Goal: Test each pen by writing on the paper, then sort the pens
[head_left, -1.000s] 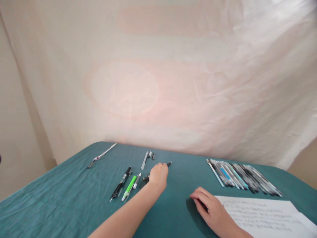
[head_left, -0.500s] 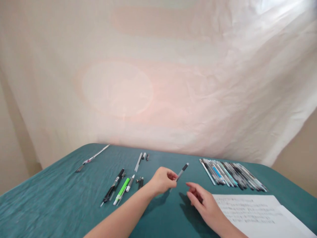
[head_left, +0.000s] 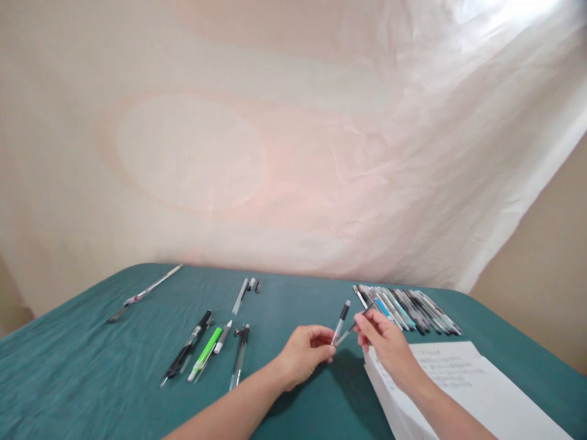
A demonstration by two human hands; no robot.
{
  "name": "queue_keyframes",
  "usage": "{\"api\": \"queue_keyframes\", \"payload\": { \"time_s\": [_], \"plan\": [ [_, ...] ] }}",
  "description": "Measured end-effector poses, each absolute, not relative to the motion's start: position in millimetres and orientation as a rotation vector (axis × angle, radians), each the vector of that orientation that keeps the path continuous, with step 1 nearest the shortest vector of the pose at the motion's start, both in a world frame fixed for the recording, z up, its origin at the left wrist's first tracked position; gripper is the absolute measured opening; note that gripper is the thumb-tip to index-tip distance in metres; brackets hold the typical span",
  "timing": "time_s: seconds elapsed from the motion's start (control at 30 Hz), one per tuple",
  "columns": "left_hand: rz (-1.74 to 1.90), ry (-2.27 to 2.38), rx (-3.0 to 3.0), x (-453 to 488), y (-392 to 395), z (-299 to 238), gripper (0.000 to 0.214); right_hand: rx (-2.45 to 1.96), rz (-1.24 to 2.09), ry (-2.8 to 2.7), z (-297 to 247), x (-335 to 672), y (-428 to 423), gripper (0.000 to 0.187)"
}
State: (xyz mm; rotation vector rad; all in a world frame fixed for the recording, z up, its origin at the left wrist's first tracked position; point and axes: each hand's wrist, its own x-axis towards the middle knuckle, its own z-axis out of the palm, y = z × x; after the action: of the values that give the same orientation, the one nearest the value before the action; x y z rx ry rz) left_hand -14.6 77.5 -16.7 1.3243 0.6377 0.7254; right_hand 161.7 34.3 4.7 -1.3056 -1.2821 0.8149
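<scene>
From my end I've got the left hand (head_left: 306, 353) low at centre, the right hand (head_left: 386, 340) just beside it, slightly higher in view, both pinching, left forearm (head_left: 238, 400) and right forearm (head_left: 443, 403) slanting inward!

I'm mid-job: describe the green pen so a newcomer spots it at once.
On the dark tablecloth, look in the loose group of pens and parts left of the left hand. The green pen lies slanted between a black pen and a short grey-and-white piece. Its bright green body sets it apart from both.
</scene>
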Motion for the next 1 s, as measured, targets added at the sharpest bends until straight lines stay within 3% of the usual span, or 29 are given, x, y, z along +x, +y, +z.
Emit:
{"api": "queue_keyframes", "payload": {
  "time_s": [0.3, 1.0],
  "plan": [
    [0.703, 0.670, 1.618, -16, 75, -19, 0.028, -1.223, 0.519, -1.077, 40, 196, 32, 0.026],
    [0.701, 0.679, 1.834, -19, 71, -14, 0.029, -1.327, 0.542, -1.306, 54, 202, 26, 0.030]
  ]
}}
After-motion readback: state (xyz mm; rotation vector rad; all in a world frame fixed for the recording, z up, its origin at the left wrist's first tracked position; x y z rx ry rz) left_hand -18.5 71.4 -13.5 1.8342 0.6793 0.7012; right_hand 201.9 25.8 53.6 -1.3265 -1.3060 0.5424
